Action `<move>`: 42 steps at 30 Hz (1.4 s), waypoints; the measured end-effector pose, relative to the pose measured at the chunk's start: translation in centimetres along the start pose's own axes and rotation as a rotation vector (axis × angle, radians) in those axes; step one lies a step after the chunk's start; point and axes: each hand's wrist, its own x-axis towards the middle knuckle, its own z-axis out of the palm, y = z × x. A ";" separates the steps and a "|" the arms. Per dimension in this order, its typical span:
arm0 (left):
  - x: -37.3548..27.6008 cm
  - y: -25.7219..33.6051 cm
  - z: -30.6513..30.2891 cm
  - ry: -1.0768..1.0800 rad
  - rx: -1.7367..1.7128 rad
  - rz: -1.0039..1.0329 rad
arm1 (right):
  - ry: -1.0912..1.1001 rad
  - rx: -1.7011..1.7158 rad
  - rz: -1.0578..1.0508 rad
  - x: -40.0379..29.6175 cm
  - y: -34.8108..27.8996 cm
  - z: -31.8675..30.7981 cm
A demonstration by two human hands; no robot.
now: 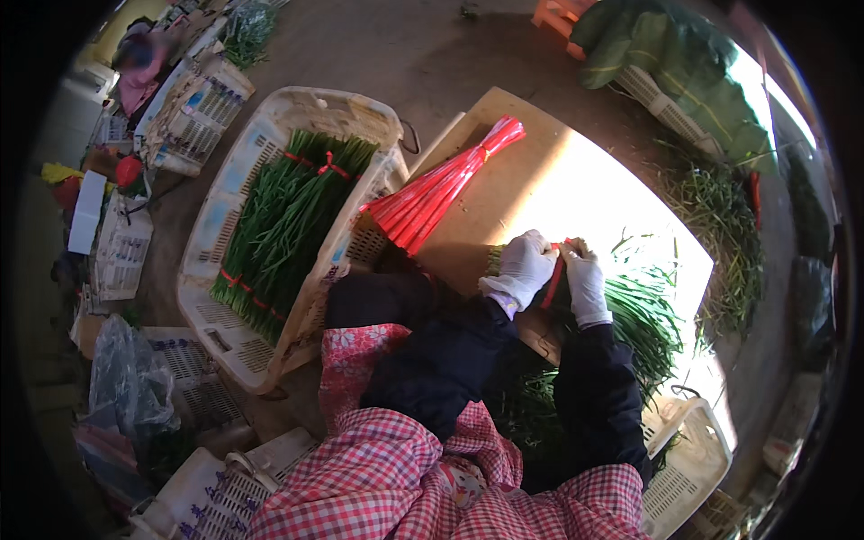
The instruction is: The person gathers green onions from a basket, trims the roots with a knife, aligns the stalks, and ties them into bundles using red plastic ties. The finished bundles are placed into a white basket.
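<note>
On the sunlit board lies a bunch of long green leafy stalks (641, 304), with pale cut ends (495, 260) at its left side. My left hand (526, 266), in a white glove, and my right hand (584, 280), gloved too, meet over the bunch. Both pinch a red tie strip (555, 277) that runs across it, one hand on each side; whether it is knotted cannot be told. Part of the bunch is hidden by my hands and sleeves. Farther up the board (533, 155) rests a fanned bundle of red strips (445, 189), bound near its narrow end.
A white plastic crate (304, 98) at left holds green bunches (290, 223) tied with red strips. Another crate (682, 472) stands at lower right. Loose leaves (722, 236) lie beyond the board's right edge. A person in pink (138, 81) is at far upper left, near stacked crates (202, 108).
</note>
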 end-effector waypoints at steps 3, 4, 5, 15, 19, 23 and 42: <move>-0.2 -0.6 0.1 0.044 -0.030 -0.006 | -0.014 -0.047 0.040 -0.4 -0.8 0.2; -0.3 -0.6 -0.2 0.037 -0.041 0.027 | -0.009 -0.048 0.056 -0.4 -0.5 0.4; -0.6 -0.4 -0.3 0.035 -0.052 0.054 | -0.005 -0.038 0.061 -0.4 -0.2 0.0; -2.4 -0.8 -0.8 0.064 -0.235 0.166 | -0.177 -0.366 -0.274 -0.5 -8.5 -1.2; -2.4 -0.5 -0.7 0.173 -0.299 0.176 | -0.279 -0.125 0.062 0.6 -5.7 -1.4; -2.2 -0.5 -0.5 0.163 -0.252 0.233 | -0.456 -0.267 0.005 0.5 -7.1 -1.3; -1.1 8.0 -4.7 -1.014 0.406 0.895 | -0.656 -1.197 -0.231 -1.0 -10.7 1.0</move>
